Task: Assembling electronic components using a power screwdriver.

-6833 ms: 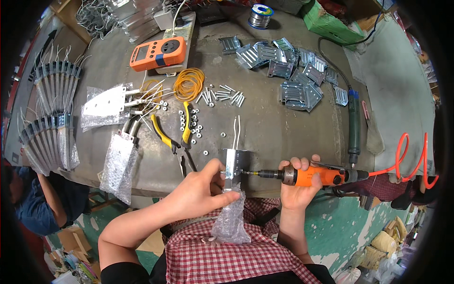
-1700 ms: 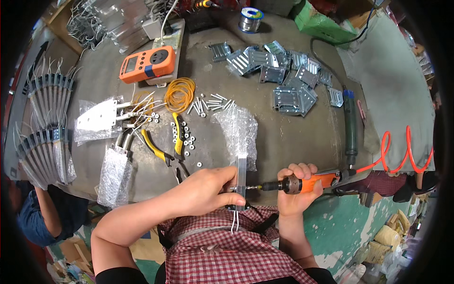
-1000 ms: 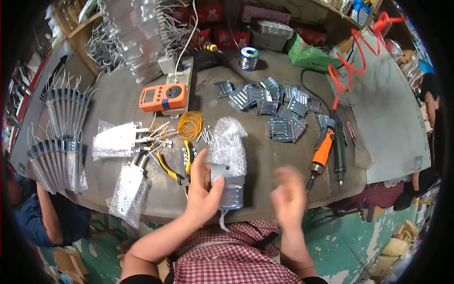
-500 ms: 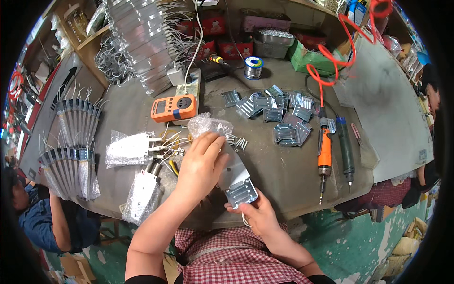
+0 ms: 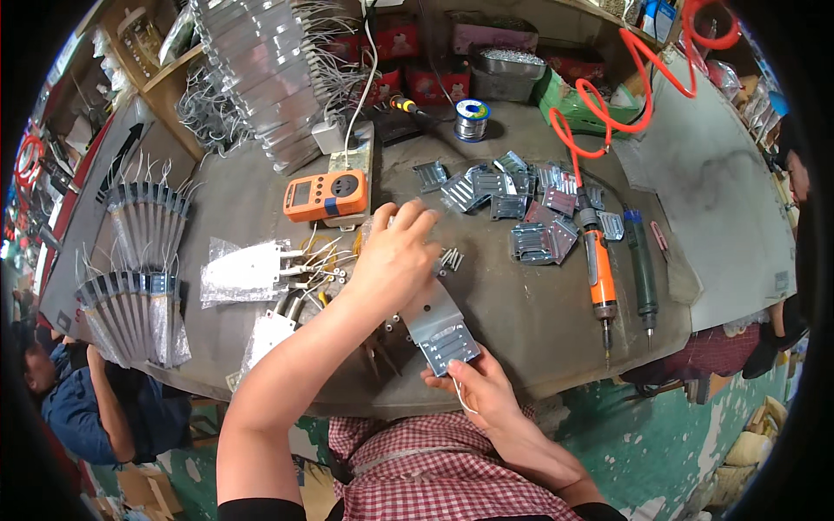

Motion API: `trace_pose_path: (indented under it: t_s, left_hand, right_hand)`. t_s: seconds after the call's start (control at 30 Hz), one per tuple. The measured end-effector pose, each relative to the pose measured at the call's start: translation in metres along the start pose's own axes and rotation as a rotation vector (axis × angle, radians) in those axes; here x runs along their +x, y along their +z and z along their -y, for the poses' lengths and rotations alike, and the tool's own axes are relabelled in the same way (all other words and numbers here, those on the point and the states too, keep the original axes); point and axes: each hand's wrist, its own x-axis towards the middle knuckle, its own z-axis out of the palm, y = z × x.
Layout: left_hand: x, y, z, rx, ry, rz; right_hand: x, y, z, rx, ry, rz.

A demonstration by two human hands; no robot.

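My right hand [image 5: 479,386] grips the near end of a grey metal plate [image 5: 433,314], thumb on top. A slotted metal bracket [image 5: 450,347] lies against that end, and a white wire [image 5: 466,398] hangs below it. My left hand [image 5: 400,256] is over the plate's far end, slightly blurred; its fingers bend down and their tips are hidden, so what they touch does not show. Beside it lie loose screws [image 5: 453,258]. Small white rings [image 5: 389,326] and pliers [image 5: 379,354] rest under my left forearm.
Slotted brackets [image 5: 495,185] are heaped beyond the screws. An orange electric screwdriver [image 5: 599,269] with a coiled red cord and a dark green one [image 5: 643,269] lie right. Left are an orange meter [image 5: 327,194], white wrapped parts [image 5: 248,273] and a solder spool [image 5: 471,120] behind. A co-worker [image 5: 104,408] sits left.
My left hand has lifted slightly and shifted right, and the clear plastic wrap near it is now mostly hidden. My right hand still holds the plate, slightly turned. The view has shifted a little.
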Motion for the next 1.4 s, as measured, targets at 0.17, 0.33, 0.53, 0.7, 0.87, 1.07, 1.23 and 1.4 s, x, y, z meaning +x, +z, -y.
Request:
trace_pose_path:
  t_s: [0.17, 0.33, 0.53, 0.7, 0.87, 1.07, 1.23, 1.4]
  left_hand:
    - [-0.016, -0.003, -0.016, -0.307, -0.090, -0.347]
    - [-0.028, -0.035, -0.034, -0.411, -0.182, -0.450]
    - [-0.079, -0.040, -0.057, -0.739, -0.045, -0.244]
    - [-0.068, -0.039, -0.049, -1.718, -0.775, -0.571]
    - [-0.054, -0.033, -0.075, -1.650, -0.905, 0.057]
    - [-0.048, 0.003, -0.097, -1.144, -0.290, -0.094]
    - [-0.053, 0.028, -0.057, -0.703, -0.255, 0.004]
    - [-0.053, 0.039, 0.036, -0.208, -0.405, -0.236]
  right_hand:
    - [0.001, -0.010, 0.007, 0.236, -0.096, 0.077]
    - [-0.003, 0.000, 0.016, 0.123, -0.179, 0.220]
    - [0.001, -0.007, 0.015, -0.018, -0.362, 0.137]
    - [-0.009, -0.001, 0.018, -0.143, -0.240, 0.236]
    - [-0.006, -0.005, 0.004, -0.264, -0.373, 0.129]
    - [-0.011, -0.021, 0.030, 0.081, -0.261, -0.083]
    - [-0.014, -0.046, 0.057, -0.695, -0.660, -0.305]
    - [-0.016, -0.066, 0.069, -1.355, -0.766, -0.341]
